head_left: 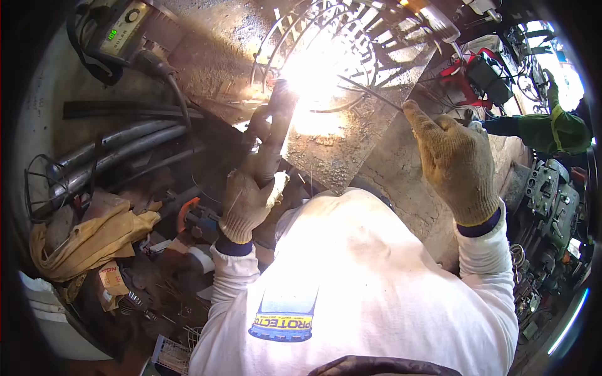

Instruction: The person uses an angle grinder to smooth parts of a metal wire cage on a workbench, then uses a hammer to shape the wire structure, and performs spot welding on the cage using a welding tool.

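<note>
So both forearms come up from below in white sleeves, 2 gloves on. Right hand (456, 166) is angled up-left, index finger sticking out, the others curled in, clamped on a thin rod (371, 93) that points into the glare. Left hand (246, 210) reaches up closer to the glare, can't tell how its fingers sit. The ringed metal piece (374, 55) is behind the glare, over the metal plate (342, 156).

At left, grey pipes (141, 143) lie near a crumpled tan cloth (100, 243); far right, a greenish machine (552, 200).
</note>
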A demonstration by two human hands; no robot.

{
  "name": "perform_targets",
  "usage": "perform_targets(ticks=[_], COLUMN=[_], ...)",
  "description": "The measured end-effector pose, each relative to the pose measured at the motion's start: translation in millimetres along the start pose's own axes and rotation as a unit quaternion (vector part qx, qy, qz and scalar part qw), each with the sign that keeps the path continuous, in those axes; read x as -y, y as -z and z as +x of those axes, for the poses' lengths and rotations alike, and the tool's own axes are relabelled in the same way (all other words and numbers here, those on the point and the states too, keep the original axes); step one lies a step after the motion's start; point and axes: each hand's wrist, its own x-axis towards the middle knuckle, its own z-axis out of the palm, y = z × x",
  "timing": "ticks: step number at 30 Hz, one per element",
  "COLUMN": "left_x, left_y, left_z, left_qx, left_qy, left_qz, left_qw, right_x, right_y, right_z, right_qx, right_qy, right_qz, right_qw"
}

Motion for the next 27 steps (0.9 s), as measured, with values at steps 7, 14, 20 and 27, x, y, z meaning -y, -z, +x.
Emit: perform_targets(ticks=[7, 14, 20, 27], left_x=[1.2, -18.1, -28.3, -24.7], left_y=[3.9, 4.7, 9.8, 13.8], left_z=[-5.0, -4.9, -2.2, -6.9], left_qx=[0.039, 0.036, 0.036, 0.031], left_qy=[0.102, 0.112, 0.046, 0.133], left_qz=[-0.02, -0.029, -0.008, -0.098], left_qw=[0.994, 0.993, 0.998, 0.986], right_x=[-0.2, 0.8, 4.9, 3.9], right_y=[0.2, 1.3, 5.7, 11.9], right_z=[2.4, -1.5, 5.0, 4.5], right_qx=[0.01, -0.031, -0.031, 0.025], right_qy=[-0.009, 0.018, 0.025, 0.031], right_qz=[0.008, -0.039, -0.019, -0.037], right_qw=[1.0, 0.999, 0.999, 0.999])
